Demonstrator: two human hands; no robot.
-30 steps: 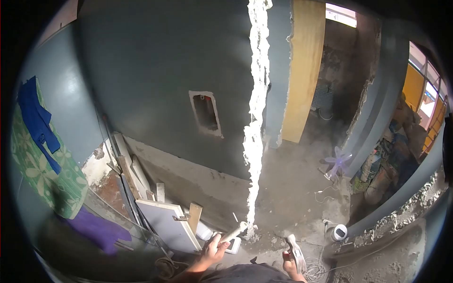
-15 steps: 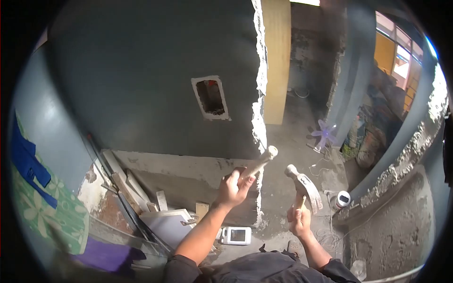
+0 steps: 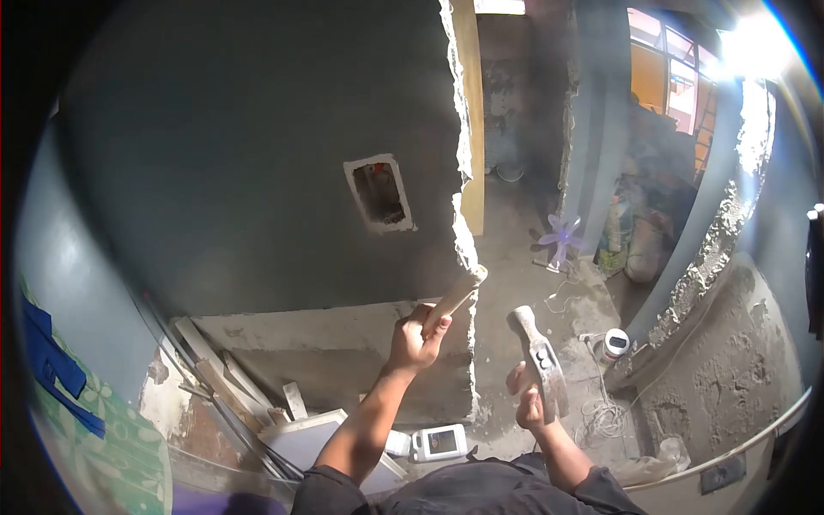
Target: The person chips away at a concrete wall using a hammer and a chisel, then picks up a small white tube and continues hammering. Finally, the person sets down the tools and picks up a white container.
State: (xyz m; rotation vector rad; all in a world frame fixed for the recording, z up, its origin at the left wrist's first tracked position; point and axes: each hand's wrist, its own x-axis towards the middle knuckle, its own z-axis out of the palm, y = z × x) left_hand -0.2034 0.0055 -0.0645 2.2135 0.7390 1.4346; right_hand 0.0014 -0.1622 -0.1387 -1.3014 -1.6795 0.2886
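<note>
In my left hand (image 3: 415, 340) is a pale, dust-coated chisel-like rod (image 3: 457, 297), fingers closed round its lower part. Its round end tilts up and right, overlapping the jagged white edge (image 3: 463, 239) of the dark grey wall (image 3: 257, 189) in this view. To the right, my right hand (image 3: 530, 403) grips a dusty claw hammer (image 3: 542, 365). The hammer's round face points up and away, its claw end back toward my wrist, and the head hides most of the handle. A gap of floor shows between the hammer and the rod.
A rectangular hole (image 3: 379, 194) with a white border sits in the wall. Below lie boards (image 3: 227, 365) and a white jug (image 3: 439, 441). On the floor at right are a purple-bladed fan (image 3: 561, 240), a round white container (image 3: 615, 343) and a coiled cable (image 3: 603, 418).
The view has turned to the right. The hammer has swung back, its head now upright over my right hand. My left hand still holds the chisel-like rod, near the wall edge.
</note>
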